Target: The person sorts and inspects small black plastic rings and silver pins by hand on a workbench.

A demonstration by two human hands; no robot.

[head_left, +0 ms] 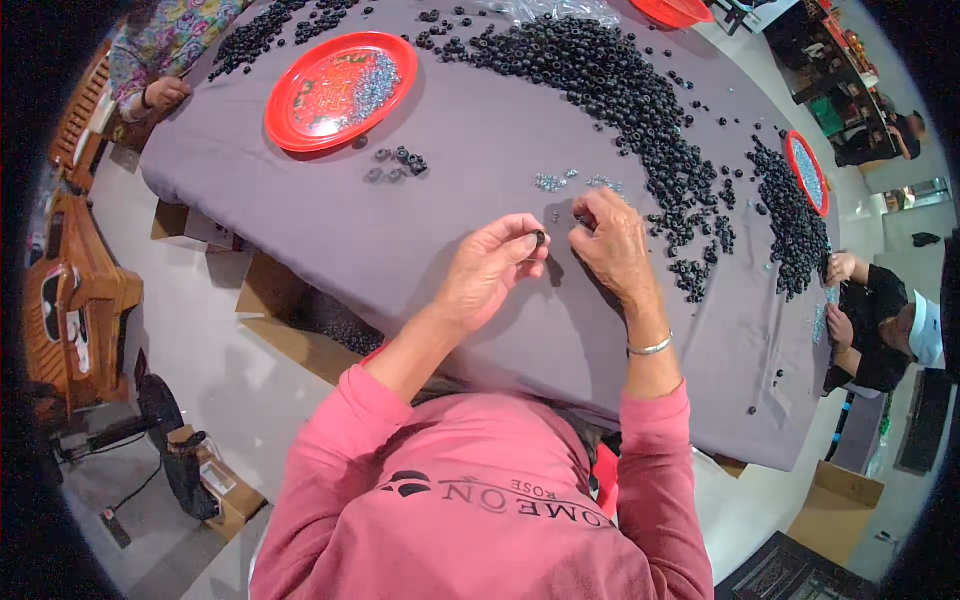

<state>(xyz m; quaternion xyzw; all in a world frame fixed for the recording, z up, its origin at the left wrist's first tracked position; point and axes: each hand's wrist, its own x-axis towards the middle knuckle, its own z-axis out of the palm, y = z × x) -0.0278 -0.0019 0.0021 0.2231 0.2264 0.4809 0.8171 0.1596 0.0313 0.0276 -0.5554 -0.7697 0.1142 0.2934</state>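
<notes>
My left hand point(490, 268) is closed in a pinch on a small round black piece point(540, 239), like a bead or cap, held just above the grey tablecloth. To its right, my right hand point(612, 240) is closed with its fingertips bent down near the cloth; what they hold, if anything, is hidden. Just beyond the hands lie a few small clear bluish pieces point(549, 183), some partly behind my right fingers. A large pile of the same black pieces point(640, 110) spreads from the far middle down past my right hand.
A red plate point(400, 95) with small clear pieces stands far left, near a few loose black pieces point(398, 165). Another red plate point(790, 150) lies at the right by a second black pile point(785, 220). Other people's hands point(168, 93) show at the left and right table edges.
</notes>
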